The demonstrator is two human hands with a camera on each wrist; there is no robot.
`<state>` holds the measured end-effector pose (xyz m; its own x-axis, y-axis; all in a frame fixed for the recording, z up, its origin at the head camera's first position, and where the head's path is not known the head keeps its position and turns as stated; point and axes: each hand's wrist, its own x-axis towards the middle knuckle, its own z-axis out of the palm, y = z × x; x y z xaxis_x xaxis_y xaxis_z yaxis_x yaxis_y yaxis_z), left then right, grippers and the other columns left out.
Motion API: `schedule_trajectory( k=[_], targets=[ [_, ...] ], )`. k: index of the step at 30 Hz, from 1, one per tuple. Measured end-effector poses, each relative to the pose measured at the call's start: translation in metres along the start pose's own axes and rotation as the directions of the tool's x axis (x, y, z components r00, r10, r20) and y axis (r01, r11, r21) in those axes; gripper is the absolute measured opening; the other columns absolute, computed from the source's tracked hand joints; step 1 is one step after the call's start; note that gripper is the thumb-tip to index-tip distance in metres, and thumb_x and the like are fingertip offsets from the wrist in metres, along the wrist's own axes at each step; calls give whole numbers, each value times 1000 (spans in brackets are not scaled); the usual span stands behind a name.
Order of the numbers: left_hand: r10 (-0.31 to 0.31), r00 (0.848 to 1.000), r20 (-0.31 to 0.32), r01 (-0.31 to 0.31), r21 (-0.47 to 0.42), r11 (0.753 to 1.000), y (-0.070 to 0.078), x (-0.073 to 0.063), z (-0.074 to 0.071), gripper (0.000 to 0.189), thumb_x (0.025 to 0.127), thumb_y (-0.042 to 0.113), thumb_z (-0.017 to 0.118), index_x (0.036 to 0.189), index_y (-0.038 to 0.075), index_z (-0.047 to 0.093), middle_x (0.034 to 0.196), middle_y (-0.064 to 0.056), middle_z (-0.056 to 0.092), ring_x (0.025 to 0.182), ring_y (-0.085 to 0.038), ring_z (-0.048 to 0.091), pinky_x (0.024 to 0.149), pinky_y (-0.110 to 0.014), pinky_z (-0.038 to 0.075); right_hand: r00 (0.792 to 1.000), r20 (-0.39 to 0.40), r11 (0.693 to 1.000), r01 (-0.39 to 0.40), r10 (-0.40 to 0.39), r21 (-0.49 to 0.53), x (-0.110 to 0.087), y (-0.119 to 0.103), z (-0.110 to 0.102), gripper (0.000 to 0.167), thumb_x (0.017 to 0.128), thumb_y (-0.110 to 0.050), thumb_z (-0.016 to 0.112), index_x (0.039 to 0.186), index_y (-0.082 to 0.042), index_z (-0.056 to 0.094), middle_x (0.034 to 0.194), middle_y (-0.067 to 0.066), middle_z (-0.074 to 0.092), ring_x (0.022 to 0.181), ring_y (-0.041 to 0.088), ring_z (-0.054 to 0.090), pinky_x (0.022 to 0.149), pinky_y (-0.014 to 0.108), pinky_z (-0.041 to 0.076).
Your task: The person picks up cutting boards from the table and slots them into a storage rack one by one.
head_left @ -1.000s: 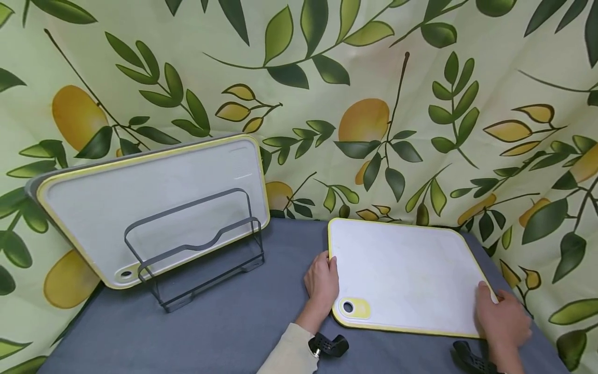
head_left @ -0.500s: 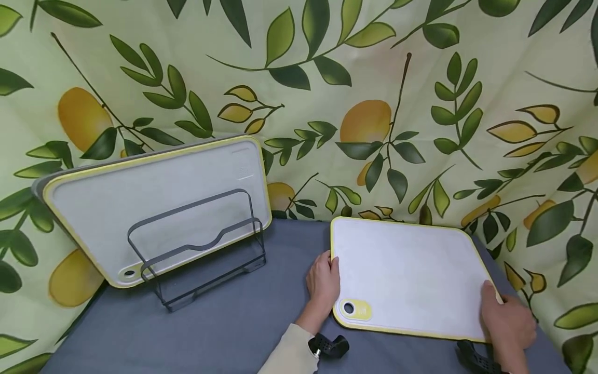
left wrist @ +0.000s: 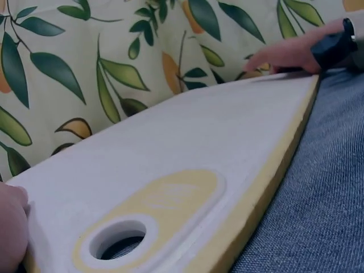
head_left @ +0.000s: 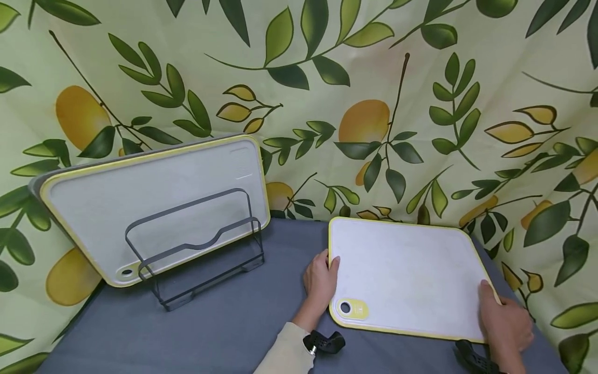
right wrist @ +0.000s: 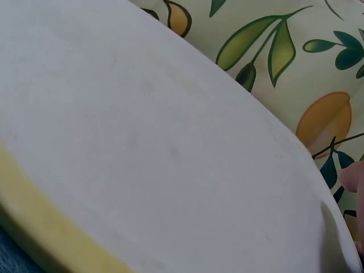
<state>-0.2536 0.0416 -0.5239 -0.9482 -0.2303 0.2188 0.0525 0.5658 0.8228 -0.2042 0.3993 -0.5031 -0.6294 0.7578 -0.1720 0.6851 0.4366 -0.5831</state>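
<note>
A white cutting board (head_left: pixel 406 275) with a yellow rim lies at the right of the table in the head view. Its yellow corner patch with a round hole (left wrist: pixel 118 239) shows near the left hand. My left hand (head_left: pixel 320 280) grips the board's left edge, thumb on top. At the opposite edge, my right hand (head_left: pixel 506 322) holds the board with its thumb over the rim; the fingers beneath are hidden. In the right wrist view the white face of the board fills most of the picture, and only a bit of the right thumb (right wrist: pixel 354 177) shows.
A dark wire rack (head_left: pixel 201 246) stands on the left of the grey-blue tabletop (head_left: pixel 224 327). A second white board (head_left: pixel 154 192) with a yellow rim leans in it, a grey edge showing behind. A leaf-patterned cloth (head_left: pixel 299 104) hangs close behind everything.
The right hand and the board's right end have shifted slightly to the right over the last second. Both hands keep their hold; the rack stays put.
</note>
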Motion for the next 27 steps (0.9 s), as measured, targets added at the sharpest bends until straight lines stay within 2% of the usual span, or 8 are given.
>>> schedule_trajectory(
  k=[4, 7, 10, 14, 21, 24, 27],
  targets=[
    [9, 999, 39, -10, 24, 1000, -1, 0, -1, 35, 98, 30, 65, 128, 12, 69, 92, -7, 69, 76, -26, 65, 63, -34, 47, 1000, -18, 999, -15, 15, 38, -1, 1, 0, 96, 91, -77, 30, 132, 7, 56, 135, 36, 51, 118, 52, 47, 109, 63, 28],
    [-7, 999, 44, 7, 12, 1000, -2, -1, -2, 41, 100, 30, 62, 137, 13, 65, 102, -10, 72, 84, -30, 68, 68, -39, 51, 999, -31, 998, -20, 22, 57, -2, 0, 1, 95, 91, -76, 32, 133, 5, 57, 135, 34, 53, 117, 51, 48, 108, 62, 30],
    [-27, 999, 32, 28, -16, 999, -2, -1, -3, 41, 101, 32, 59, 138, 15, 64, 114, -10, 74, 92, -32, 70, 73, -42, 52, 999, -47, 996, -21, 25, 83, -4, 0, 3, 93, 91, -75, 34, 133, 4, 58, 135, 33, 54, 116, 51, 49, 107, 61, 32],
    [-43, 999, 11, 44, -37, 998, -1, -1, -3, 42, 102, 32, 58, 139, 13, 63, 129, -9, 71, 104, -33, 71, 80, -47, 54, 997, -62, 991, -31, 39, 130, -9, 0, 5, 88, 92, -72, 36, 136, 1, 60, 141, 30, 52, 125, 50, 46, 111, 59, 29],
    [-15, 999, -44, 18, 64, 998, -2, 1, 0, 26, 101, 28, 61, 119, 11, 68, 95, -13, 75, 80, -33, 71, 62, -43, 51, 995, -89, 987, -24, 38, 156, -13, -3, 9, 84, 93, -68, 39, 134, 2, 60, 141, 27, 54, 127, 48, 45, 113, 58, 29],
    [-7, 999, -51, 10, 47, 999, -2, 1, 0, 21, 100, 26, 62, 111, 9, 70, 87, -12, 73, 74, -31, 69, 60, -40, 49, 997, -70, 992, -10, 19, 127, -10, -2, 8, 84, 93, -68, 39, 135, 2, 60, 140, 28, 55, 124, 49, 47, 110, 59, 31],
    [14, 998, -58, -13, 31, 999, -2, 1, 0, 16, 100, 25, 63, 98, 10, 68, 78, -10, 69, 70, -31, 67, 56, -37, 46, 998, -48, 998, 33, -31, 49, -8, -1, 5, 84, 95, -67, 36, 134, 3, 60, 135, 32, 56, 115, 51, 52, 101, 61, 37]
  ],
)
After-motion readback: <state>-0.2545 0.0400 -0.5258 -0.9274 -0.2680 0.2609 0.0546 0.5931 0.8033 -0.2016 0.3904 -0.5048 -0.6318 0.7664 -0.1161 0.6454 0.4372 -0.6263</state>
